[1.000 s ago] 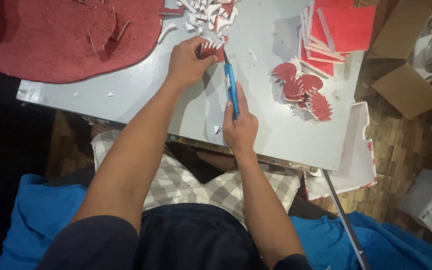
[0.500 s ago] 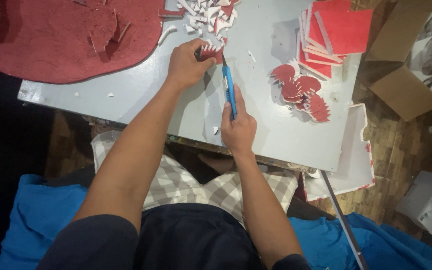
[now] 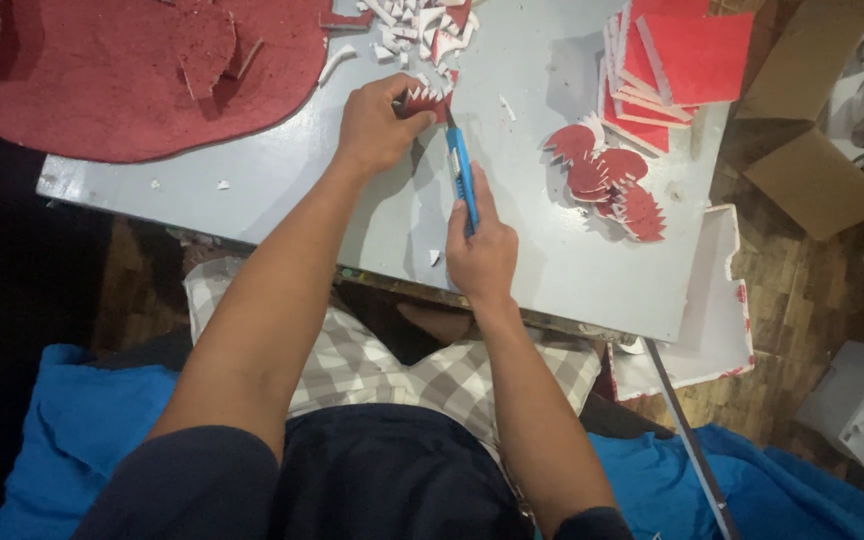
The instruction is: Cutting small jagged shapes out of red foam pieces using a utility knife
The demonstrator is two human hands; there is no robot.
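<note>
- The left hand [image 3: 377, 125] pins a small red toothed foam piece [image 3: 422, 100] on the grey tabletop [image 3: 282, 190].
- The right hand [image 3: 482, 258] grips a blue knife [image 3: 462, 178], tip at the piece.
- Best to cut in short strokes, fingers away from the blade.

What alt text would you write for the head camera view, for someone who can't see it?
Seen from above, a seated person's right hand holds a blue craft knife against a small red jagged-edged piece that the left hand pins to a grey table. Finished red cutouts, stacked red squares and white scraps lie nearby.
</note>
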